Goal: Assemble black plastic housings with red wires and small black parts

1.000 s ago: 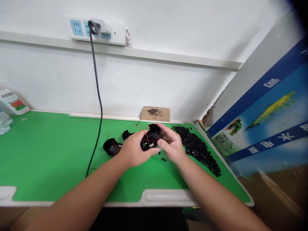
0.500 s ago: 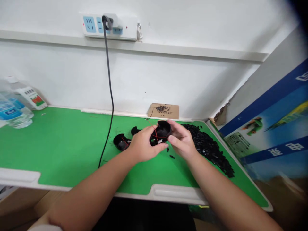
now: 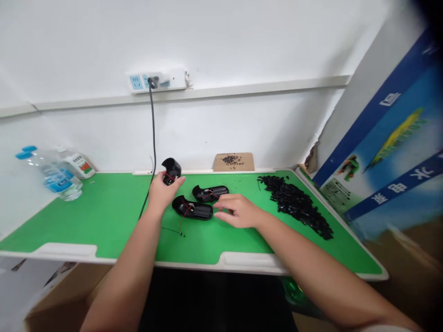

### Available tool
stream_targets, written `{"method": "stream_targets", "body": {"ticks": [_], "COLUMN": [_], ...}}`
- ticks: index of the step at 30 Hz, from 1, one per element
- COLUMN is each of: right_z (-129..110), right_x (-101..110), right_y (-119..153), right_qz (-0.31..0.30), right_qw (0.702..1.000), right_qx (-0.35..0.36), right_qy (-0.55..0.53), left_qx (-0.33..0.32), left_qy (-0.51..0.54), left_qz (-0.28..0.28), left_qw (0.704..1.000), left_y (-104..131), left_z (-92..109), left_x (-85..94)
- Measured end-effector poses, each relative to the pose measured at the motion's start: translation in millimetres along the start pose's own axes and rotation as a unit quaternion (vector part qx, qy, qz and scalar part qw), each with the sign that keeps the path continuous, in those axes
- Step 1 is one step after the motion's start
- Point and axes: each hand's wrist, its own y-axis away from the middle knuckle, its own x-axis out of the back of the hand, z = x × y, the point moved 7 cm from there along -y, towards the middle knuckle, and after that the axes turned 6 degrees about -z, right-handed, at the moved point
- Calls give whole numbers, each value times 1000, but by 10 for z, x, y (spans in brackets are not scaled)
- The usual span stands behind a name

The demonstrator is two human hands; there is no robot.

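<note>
From the left, I see bottles [image 3: 62, 180] on the green table [image 3: 114, 207], then the cord [image 3: 153, 133]. My left hand [image 3: 161, 191] pinches the raised shell [image 3: 174, 169] between thumb and fingers. The near shell [image 3: 202, 211] and far shell [image 3: 219, 191] lie side by side. My right hand [image 3: 239, 210] is just beside them, thumb and fingers parted. Rightward is the black heap [image 3: 297, 203].
</note>
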Motion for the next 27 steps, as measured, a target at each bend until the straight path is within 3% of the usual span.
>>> {"method": "stream_targets", "body": {"ticks": [4,8,12,17,21,24,27], "right_z": [-127,-140,-115,-103,-237,-495,-868], "right_x": [-138,-322,-510,-589,-584,-471,-339], "right_y": [-79,-151,-189,-178,-73,105,327], "right_qz": [-19,-68,-125,-106,-8,159,314], "right_qw": [997,980,962,961,974,966,927], "right_qx": [-46,-131,-183,-210,-186,-139,-81], "right_qy": [58,132,157,142,128,152,189], "left_qx": [57,66,67,50,49,30,-27], "left_qy": [-157,-272,-314,-316,-316,-322,-297], "left_qz": [-59,-117,-128,-145,-141,-103,-11], "left_qw": [984,953,938,936,937,941,954], "left_y": [-34,27,149,253,338,461,662], "left_z": [-406,-712,-894,-987,-966,-883,-717], "left_x": [186,303,350,297,309,383,502]}}
